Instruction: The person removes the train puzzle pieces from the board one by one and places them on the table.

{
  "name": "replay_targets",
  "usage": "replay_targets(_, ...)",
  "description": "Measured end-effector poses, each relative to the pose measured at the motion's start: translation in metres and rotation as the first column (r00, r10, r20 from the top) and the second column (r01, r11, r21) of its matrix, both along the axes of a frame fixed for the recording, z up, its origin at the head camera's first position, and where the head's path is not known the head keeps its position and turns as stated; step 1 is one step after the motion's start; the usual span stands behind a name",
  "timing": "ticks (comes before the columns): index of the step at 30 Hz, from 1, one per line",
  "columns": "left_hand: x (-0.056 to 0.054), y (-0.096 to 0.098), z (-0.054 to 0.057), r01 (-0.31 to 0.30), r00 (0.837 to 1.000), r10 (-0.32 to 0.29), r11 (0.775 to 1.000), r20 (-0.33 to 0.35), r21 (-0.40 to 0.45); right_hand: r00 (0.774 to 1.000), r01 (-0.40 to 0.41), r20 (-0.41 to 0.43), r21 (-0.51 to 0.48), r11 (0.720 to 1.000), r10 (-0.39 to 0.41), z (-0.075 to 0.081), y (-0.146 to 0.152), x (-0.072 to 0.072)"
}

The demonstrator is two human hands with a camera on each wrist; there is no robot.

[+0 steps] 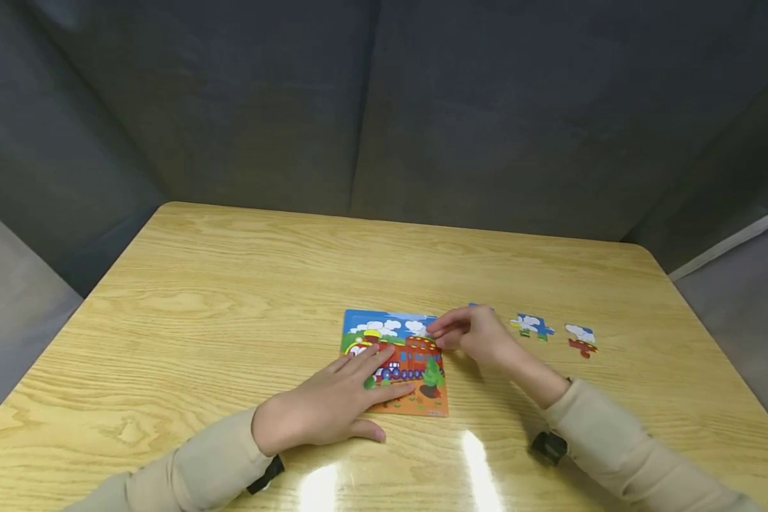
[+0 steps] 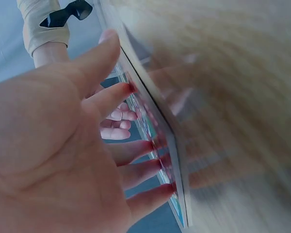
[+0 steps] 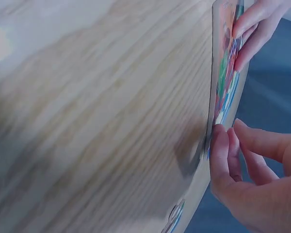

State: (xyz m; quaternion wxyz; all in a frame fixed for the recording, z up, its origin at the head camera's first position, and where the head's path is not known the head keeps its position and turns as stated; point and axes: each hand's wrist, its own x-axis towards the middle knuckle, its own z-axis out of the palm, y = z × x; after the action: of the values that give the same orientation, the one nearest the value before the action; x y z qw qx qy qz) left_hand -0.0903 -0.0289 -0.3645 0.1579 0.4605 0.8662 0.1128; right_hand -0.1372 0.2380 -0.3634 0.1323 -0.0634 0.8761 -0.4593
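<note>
A flat jigsaw puzzle (image 1: 430,409) lies on the table, showing a red train under a blue sky with white clouds. My left hand (image 1: 326,409) spreads across its left and lower part, fingertips pressing on the picture and thumb on the wood near its lower edge. At the puzzle's upper right edge is my right hand (image 1: 480,334), its fingers loosely bent and bunched, fingertips right at the picture. In the right wrist view, the thumb of the right hand (image 3: 254,179) stands a little off the fingers, and no piece shows between them.
Loose puzzle pieces lie right of the right hand: a blue one with clouds (image 1: 532,326) and a white and red one (image 1: 580,340). Another blue piece (image 1: 482,306) is partly hidden behind the right hand. The wooden table (image 1: 198,299) ends at dark curtains (image 1: 262,121).
</note>
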Motion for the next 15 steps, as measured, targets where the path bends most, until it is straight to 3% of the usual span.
replay_targets(9,0.0,0.002,0.002,0.008,1.0,-0.008,1.0,-0.025,-0.017,0.993,-0.107,-0.03,0.09,0.99,0.11,0.003,-0.011,-0.005)
replay_targets(15,0.0,0.003,0.001,0.019,0.999,-0.02,1.0,-0.036,-0.023,0.988,-0.15,0.045,0.063,0.987,0.147,0.002,-0.011,-0.011)
